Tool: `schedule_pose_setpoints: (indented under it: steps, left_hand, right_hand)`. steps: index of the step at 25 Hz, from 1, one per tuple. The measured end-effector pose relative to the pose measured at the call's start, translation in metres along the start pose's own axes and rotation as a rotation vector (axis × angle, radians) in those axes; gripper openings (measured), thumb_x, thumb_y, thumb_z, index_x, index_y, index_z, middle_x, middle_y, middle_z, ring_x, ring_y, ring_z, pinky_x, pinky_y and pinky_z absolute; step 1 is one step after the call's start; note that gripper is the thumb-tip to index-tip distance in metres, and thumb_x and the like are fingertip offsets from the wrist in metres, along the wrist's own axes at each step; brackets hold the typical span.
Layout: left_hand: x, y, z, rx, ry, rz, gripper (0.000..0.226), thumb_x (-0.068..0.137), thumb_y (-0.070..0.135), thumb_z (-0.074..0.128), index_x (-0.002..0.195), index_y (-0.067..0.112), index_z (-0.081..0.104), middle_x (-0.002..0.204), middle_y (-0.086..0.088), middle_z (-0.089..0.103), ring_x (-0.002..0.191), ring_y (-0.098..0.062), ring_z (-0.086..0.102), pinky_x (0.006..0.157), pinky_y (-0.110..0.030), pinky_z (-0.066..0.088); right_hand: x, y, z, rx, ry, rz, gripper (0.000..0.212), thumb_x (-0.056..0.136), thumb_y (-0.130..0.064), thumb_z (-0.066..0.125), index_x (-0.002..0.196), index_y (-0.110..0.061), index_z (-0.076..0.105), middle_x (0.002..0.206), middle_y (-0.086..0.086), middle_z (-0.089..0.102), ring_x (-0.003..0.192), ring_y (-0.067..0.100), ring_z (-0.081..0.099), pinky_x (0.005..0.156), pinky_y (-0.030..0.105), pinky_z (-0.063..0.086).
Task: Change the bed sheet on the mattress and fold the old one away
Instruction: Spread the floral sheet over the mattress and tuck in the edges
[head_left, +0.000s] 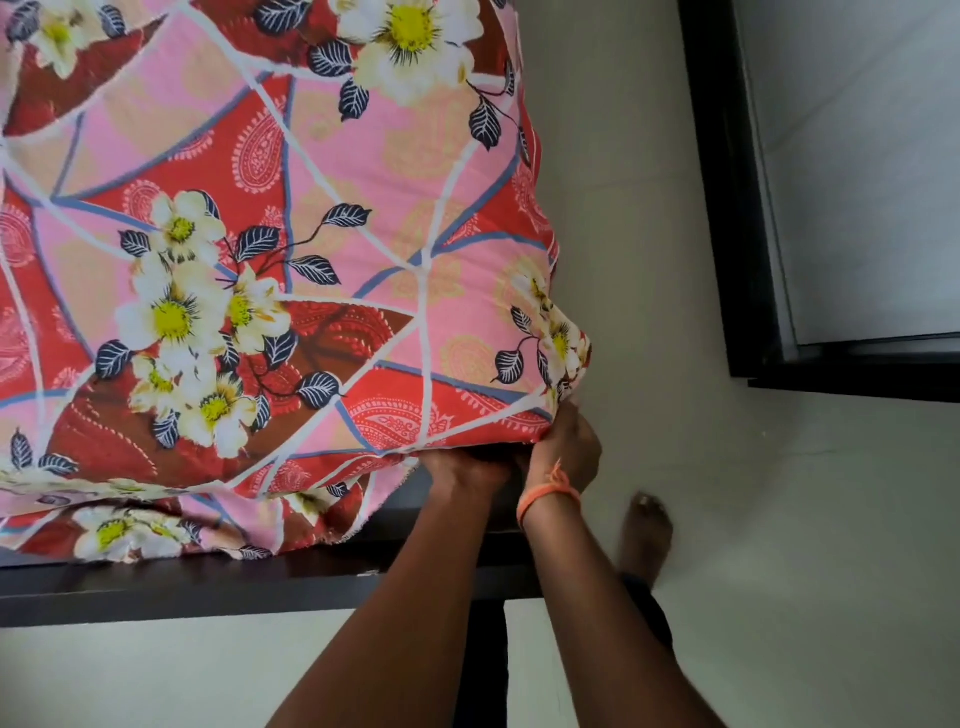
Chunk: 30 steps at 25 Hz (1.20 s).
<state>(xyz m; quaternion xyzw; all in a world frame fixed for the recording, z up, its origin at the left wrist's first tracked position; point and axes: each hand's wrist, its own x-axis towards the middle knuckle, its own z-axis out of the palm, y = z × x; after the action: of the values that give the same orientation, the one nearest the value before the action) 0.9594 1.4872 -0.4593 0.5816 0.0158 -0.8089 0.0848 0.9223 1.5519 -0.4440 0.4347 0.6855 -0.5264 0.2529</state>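
Gripping the floral bed sheet at five o'clock, right hand pinching its corner, left hand fingers hidden beneath, grasp unclear, dark bed frame on pale floor.

Can't really see the fingers of the left hand, they're tucked up under the corner of the floral sheet. Right hand is the same deal, fingertips buried in the fabric, so the grip is anyone's guess. The mattress is fully covered. Sheet runs off the top and left edges. The dark bed frame gets cut off on the left too.
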Motion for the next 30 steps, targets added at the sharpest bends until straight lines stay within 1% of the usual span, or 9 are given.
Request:
schedule_pose_setpoints:
  steps: [1,4,7,9,11,15,19,23,30]
  left_hand:
    - [-0.009,-0.005,0.008,0.007,0.048,0.021,0.070,0.085,0.068,0.045,0.132,0.017,0.058,0.129,-0.020,0.063,0.121,-0.045,0.056,0.103,-0.058,0.043]
    - [-0.040,-0.027,0.026,0.033,0.192,0.079,0.055,0.093,0.055,0.046,0.125,0.014,0.064,0.121,-0.018,0.067,0.114,-0.040,0.061,0.100,-0.051,0.048]
    - [-0.087,-0.041,0.053,0.150,0.208,0.015,0.053,0.097,0.047,0.041,0.126,0.007,0.061,0.118,-0.021,0.066,0.112,-0.038,0.061,0.100,-0.047,0.049]
    - [-0.126,-0.047,0.083,0.210,0.170,0.008,0.058,0.101,0.048,0.036,0.131,0.002,0.053,0.119,-0.021,0.063,0.110,-0.034,0.060,0.093,-0.040,0.050]
    - [-0.165,-0.052,0.117,0.240,0.112,0.076,0.059,0.103,0.048,0.036,0.139,0.002,0.045,0.126,-0.020,0.059,0.112,-0.032,0.059,0.098,-0.039,0.047]
    - [-0.251,-0.064,0.177,0.266,-0.017,0.176,0.050,0.104,0.039,0.040,0.135,0.001,0.049,0.134,-0.021,0.056,0.124,-0.034,0.055,0.108,-0.041,0.042]
    - [-0.348,-0.096,0.194,0.292,-0.093,0.248,0.047,0.103,0.034,0.043,0.130,-0.002,0.055,0.131,-0.021,0.060,0.123,-0.033,0.057,0.112,-0.043,0.040]
    - [-0.402,-0.114,0.210,0.306,-0.158,0.305,0.044,0.102,0.031,0.045,0.127,-0.003,0.057,0.127,-0.022,0.062,0.124,-0.036,0.057,0.110,-0.044,0.041]
    - [-0.452,-0.110,0.277,0.311,-0.255,0.389,0.035,0.100,0.032,0.046,0.113,0.003,0.062,0.106,-0.015,0.065,0.097,-0.028,0.062,0.094,-0.038,0.047]
  right_hand:
    - [-0.004,-0.001,-0.002,-0.025,-0.052,0.005,0.042,0.100,-0.042,0.042,0.081,-0.016,0.069,0.077,-0.002,0.066,0.068,0.010,0.061,0.060,0.024,0.048]
    - [-0.004,-0.010,-0.011,0.024,-0.314,0.243,0.042,0.089,-0.056,0.053,0.089,-0.020,0.074,0.094,0.007,0.073,0.085,0.023,0.069,0.076,0.038,0.057]
    - [-0.025,-0.058,-0.043,-0.132,-0.327,0.324,0.037,0.092,-0.039,0.054,0.100,-0.006,0.070,0.081,0.010,0.068,0.072,0.025,0.064,0.064,0.029,0.055]
    - [-0.045,-0.103,-0.070,-0.126,-0.285,0.251,0.029,0.095,-0.023,0.052,0.084,0.002,0.064,0.066,0.010,0.056,0.052,0.020,0.049,0.041,0.015,0.041]
    - [-0.069,-0.144,-0.088,-0.170,-0.337,0.121,0.027,0.093,-0.015,0.055,0.069,-0.003,0.060,0.060,0.010,0.053,0.045,0.018,0.044,0.034,0.013,0.031]
    - [-0.130,-0.216,-0.131,-0.186,-0.471,-0.055,0.026,0.092,-0.021,0.059,0.071,-0.008,0.064,0.069,0.012,0.062,0.051,0.019,0.053,0.046,0.019,0.040]
    - [-0.190,-0.262,-0.189,-0.145,-0.508,-0.075,0.027,0.090,-0.022,0.060,0.067,-0.011,0.063,0.068,0.009,0.063,0.056,0.022,0.055,0.056,0.027,0.044]
    - [-0.231,-0.297,-0.234,-0.108,-0.563,-0.098,0.025,0.090,-0.022,0.060,0.070,-0.008,0.064,0.068,0.011,0.062,0.057,0.023,0.056,0.060,0.031,0.044]
    - [-0.267,-0.380,-0.253,-0.032,-0.645,-0.198,0.020,0.094,-0.019,0.055,0.079,-0.008,0.063,0.072,0.006,0.063,0.063,0.020,0.058,0.061,0.029,0.047]
